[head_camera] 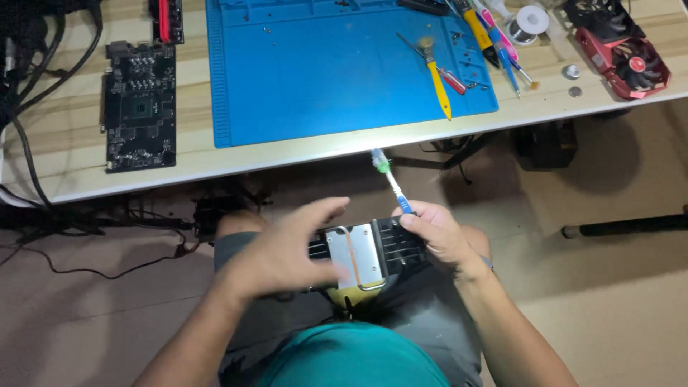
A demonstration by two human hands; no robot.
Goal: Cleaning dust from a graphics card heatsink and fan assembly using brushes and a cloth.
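Heatsink on our lap, toothbrush in hand

We've got the graphics card heatsink (369, 254) resting on our thighs, below the front edge of the bench (193, 161), not on it. Our right hand (437, 236) is clenched around a blue and white toothbrush (390, 183), bristles pointing up toward the bench edge, and it's touching the heatsink's right end too. Our left hand (287, 251) sits over the heatsink's left side, fingers spread; it's blurry, so we can't tell if it's really gripping. Up on the bench, the bare black circuit board (140, 106) lies near the left end, the blue work mat (344, 68) sits in the middle with a yellow-handled tool (437, 82) near its right edge, and the red fan shroud (627, 54) is at the far right corner.
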